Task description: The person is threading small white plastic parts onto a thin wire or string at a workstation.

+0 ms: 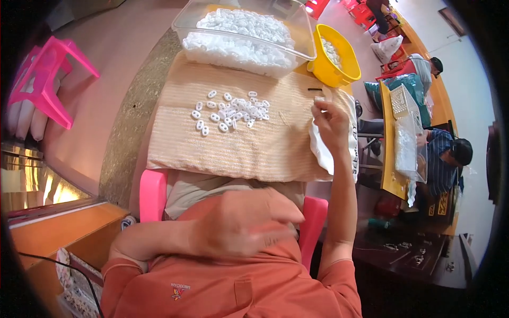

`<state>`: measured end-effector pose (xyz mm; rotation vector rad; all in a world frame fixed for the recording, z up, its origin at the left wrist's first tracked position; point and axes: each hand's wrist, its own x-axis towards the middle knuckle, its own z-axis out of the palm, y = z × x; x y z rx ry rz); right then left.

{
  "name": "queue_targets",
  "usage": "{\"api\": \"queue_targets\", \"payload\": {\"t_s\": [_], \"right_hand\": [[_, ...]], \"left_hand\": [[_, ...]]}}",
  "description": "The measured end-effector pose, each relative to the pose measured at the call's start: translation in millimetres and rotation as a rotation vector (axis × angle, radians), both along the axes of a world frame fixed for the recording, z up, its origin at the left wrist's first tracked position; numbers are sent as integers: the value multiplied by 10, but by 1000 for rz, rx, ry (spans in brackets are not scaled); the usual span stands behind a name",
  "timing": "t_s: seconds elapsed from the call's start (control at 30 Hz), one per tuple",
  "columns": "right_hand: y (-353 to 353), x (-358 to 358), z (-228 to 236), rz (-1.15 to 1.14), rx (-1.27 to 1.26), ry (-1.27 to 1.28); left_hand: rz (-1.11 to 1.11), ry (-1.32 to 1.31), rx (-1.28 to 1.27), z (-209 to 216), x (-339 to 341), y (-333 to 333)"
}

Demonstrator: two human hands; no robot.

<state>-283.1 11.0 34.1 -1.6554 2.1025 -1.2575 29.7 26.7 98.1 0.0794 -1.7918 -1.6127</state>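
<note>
My left hand is smeared by motion in front of my torso, over my lap, and its fingers cannot be read. At the right side of the cloth-covered table, my right hand is closed, thumb and fingers drawn together. A small pale thing shows at its fingertips; its kind is too small to tell. Beneath that hand lies a white cloth. Small white oval plastic pieces, each with two holes, lie loosely heaped mid-table. A thin pale stick rests between them and my right hand.
A clear plastic bin full of white pieces stands at the table's far edge, beside a yellow basin holding more. A small dark strip lies near the basin. A pink stool is at left. People sit at another table on the right.
</note>
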Motion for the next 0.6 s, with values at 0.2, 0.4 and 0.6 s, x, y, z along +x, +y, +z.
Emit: {"api": "queue_targets", "payload": {"t_s": [0.2, 0.4, 0.6], "right_hand": [[2, 524, -59, 74, 51, 88], [-154, 686, -82, 270, 190, 369], [-230, 824, -140, 212, 255, 432]], "left_hand": [[-63, 324, -321, 609, 53, 46], [4, 471, -326, 923, -71, -15], [94, 474, -559, 942, -61, -66]]}}
